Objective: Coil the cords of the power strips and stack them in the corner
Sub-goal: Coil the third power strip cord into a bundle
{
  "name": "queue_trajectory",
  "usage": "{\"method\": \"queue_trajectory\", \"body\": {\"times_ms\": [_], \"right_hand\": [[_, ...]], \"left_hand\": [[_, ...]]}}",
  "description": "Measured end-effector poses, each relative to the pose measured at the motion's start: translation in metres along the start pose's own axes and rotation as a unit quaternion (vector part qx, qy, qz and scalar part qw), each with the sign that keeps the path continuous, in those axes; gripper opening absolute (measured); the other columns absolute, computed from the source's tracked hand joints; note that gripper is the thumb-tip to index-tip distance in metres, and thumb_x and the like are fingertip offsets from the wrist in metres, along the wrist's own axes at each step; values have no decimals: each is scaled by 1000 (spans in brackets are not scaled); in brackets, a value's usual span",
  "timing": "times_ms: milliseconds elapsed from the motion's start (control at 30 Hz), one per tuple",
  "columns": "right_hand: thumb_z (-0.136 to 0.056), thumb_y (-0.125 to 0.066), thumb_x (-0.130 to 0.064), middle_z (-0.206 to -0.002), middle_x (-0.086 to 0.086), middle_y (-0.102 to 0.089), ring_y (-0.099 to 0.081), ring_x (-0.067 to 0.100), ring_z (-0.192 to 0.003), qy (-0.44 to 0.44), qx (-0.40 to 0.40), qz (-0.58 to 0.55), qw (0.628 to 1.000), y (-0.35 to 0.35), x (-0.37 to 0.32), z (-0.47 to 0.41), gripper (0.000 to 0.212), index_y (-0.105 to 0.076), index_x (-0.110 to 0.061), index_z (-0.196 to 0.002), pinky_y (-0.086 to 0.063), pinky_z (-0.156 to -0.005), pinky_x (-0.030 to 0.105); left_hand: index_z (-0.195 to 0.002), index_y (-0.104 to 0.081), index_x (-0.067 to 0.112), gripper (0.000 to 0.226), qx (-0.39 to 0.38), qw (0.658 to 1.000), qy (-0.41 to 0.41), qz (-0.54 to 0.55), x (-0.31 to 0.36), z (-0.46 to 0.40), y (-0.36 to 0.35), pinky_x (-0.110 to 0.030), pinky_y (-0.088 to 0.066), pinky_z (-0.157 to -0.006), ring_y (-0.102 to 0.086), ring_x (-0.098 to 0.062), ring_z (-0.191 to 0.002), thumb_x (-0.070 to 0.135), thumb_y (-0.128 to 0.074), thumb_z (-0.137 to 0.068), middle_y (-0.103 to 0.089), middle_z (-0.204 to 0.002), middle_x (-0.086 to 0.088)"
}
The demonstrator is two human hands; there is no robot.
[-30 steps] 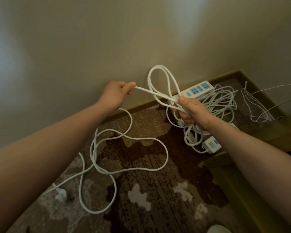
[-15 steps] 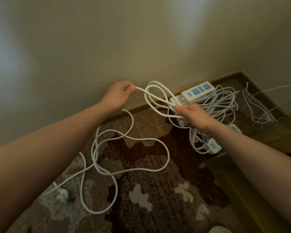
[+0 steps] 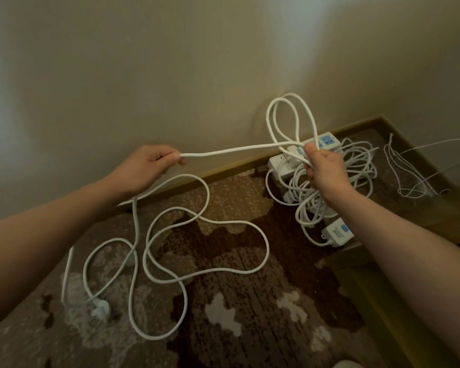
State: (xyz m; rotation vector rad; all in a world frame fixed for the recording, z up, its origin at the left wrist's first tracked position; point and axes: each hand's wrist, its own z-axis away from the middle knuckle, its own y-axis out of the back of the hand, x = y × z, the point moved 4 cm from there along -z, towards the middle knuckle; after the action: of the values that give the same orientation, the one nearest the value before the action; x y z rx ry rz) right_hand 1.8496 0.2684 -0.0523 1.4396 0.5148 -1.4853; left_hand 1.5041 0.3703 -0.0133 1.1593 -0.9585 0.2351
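- Up near the wall, the left hand (image 3: 144,168) pinches a thick white round power cord (image 3: 234,150) between thumb and curled fingers, with the cord leaving the fingertips toward the right.
- That cord runs nearly straight across to the right hand (image 3: 324,171), which clenches a bunch of its loops; two loops (image 3: 289,118) stand upright above the fist against the pale beige wall (image 3: 170,75).
- Below the left hand the same cord drops to the brown patterned carpet (image 3: 250,301) and sprawls in wide loose curves, ending at a white plug (image 3: 100,306) lying on the floor at lower left.
- Behind the right hand, white power strips with blue sockets (image 3: 327,140) sit by the wooden skirting board (image 3: 223,173) toward the corner, amid a heap of coiled white cords (image 3: 356,166).
- Another small white strip with a blue label (image 3: 337,232) lies just below the right wrist on the carpet.
- Thin white wires (image 3: 409,176) lie loosely at far right, apart from the heap.
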Motion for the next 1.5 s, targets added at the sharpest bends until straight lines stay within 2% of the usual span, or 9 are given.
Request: {"method": "queue_trajectory", "body": {"times_ms": [200, 300, 467, 700, 867, 1000, 1100, 1200, 1500], "right_hand": [[-102, -44, -43, -47, -9, -41, -36, 10, -41, 67, -72, 78, 992, -15, -4, 14, 45, -51, -19, -65, -29, -45, 26], [-104, -42, -35, -53, -2, -39, -35, 13, -45, 76, -128, 60, 987, -24, 0, 23, 40, -55, -15, -72, -26, -46, 29], [-106, -39, -24, -53, -4, -38, -34, 9, -44, 66, -131, -1, 989, -20, 2, 25, 35, -57, -2, -86, -27, -43, 25], [-105, -40, -16, -51, -5, -40, -34, 4, -41, 52, -43, -132, 989, -15, 1, 25, 33, -55, -8, -77, -27, -40, 16], [-106, -37, -17, -48, -7, -41, -34, 6, -40, 72, -67, -154, 983, -13, 0, 26, 35, -56, -4, -79, -26, -40, 18], [-107, -32, -29, -44, -8, -48, -35, 6, -35, 53, -132, -140, 980, -15, 5, 25, 47, -60, 5, -87, -26, -36, 17], [-106, -27, -45, -45, -1, -43, -31, 10, -35, 25, -164, -121, 979, -18, 10, 22, 62, -63, 3, -91, -25, -34, 19], [-104, -19, -51, -54, 15, -43, -29, 18, -38, 3, -203, -128, 971, -23, 10, 21, 68, -66, -5, -90, -26, -35, 21], [-107, -21, -40, -53, 4, -35, -27, 12, -41, 21, -225, -80, 971, -30, 3, 25, 58, -63, -2, -96, -22, -39, 23]], "left_hand": [[-88, -66, 12, 27, 12, 994, -24, -110, 47, -13, -35, -29, -29, -60, -48, -15, -65, 27, -46, -98, -52, -65, 4], [-92, -65, 8, 28, 41, 999, -7, -13, 70, -24, -43, -29, -37, -60, -53, -17, -64, 25, -43, -99, -55, -67, -1], [-98, -63, 10, 30, 54, 987, -116, -93, 91, -23, -51, -37, -43, -63, -55, -20, -66, 29, -40, -99, -58, -70, -2], [-100, -67, 6, 31, 18, 987, 65, -146, 47, -48, -56, -32, -41, -69, -58, -31, -84, 15, -38, -96, -64, -91, -14], [-108, -56, 8, 32, 69, 968, 35, -237, 59, -51, -60, -43, -49, -76, -60, -40, -93, 29, -33, -99, -65, -99, -19], [-100, -60, 9, 27, 37, 992, 122, -13, 63, -59, -66, -33, -52, -64, -59, -25, -65, 17, -34, -99, -60, -77, -10], [-121, -51, 6, 27, 10, 954, 189, 232, 64, -58, -72, -20, -40, -44, -49, -8, -40, 10, -33, -100, -56, -72, -6], [-131, -42, 1, 32, -14, 959, 153, 239, 69, -56, -69, -15, -33, -39, -48, -2, -36, 8, -33, -101, -60, -76, -4], [-129, -51, 14, 32, 38, 955, 68, 287, 71, -66, -66, -16, -36, -42, -52, -4, -44, 15, -35, -102, -62, -74, 1]]}}
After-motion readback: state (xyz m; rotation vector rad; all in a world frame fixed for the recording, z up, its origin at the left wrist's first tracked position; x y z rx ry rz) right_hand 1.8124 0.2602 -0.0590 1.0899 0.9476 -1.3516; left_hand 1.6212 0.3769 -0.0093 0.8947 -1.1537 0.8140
